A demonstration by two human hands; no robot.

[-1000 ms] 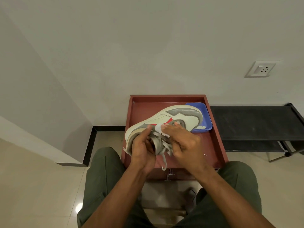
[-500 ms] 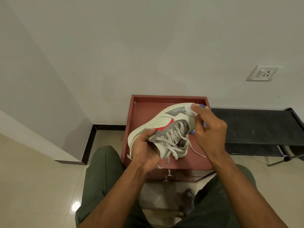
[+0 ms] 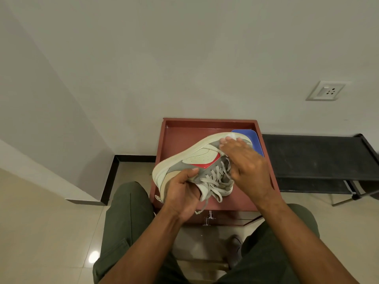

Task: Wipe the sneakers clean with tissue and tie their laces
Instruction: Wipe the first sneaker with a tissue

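Observation:
A cream and grey sneaker (image 3: 196, 158) with a red patch lies on its side above the red-brown tray (image 3: 176, 130). My left hand (image 3: 182, 189) grips its toe end, thumb over the grey upper. Its grey laces (image 3: 213, 181) hang loose and untied. My right hand (image 3: 246, 160) lies over the heel part, fingers nearly straight, pressing a white tissue (image 3: 229, 138) against the shoe. Only a small edge of tissue shows past the fingertips.
A blue tray (image 3: 256, 138) sits in the tray's far right corner, mostly hidden by the shoe and hand. A black bench (image 3: 311, 152) stands to the right. The wall is close behind; a socket (image 3: 326, 91) is on it. My knees flank the tray stand.
My right hand, first at the laces with the tissue, went to the heel and now lies flatter over it. The sneaker has tilted a little in my left hand.

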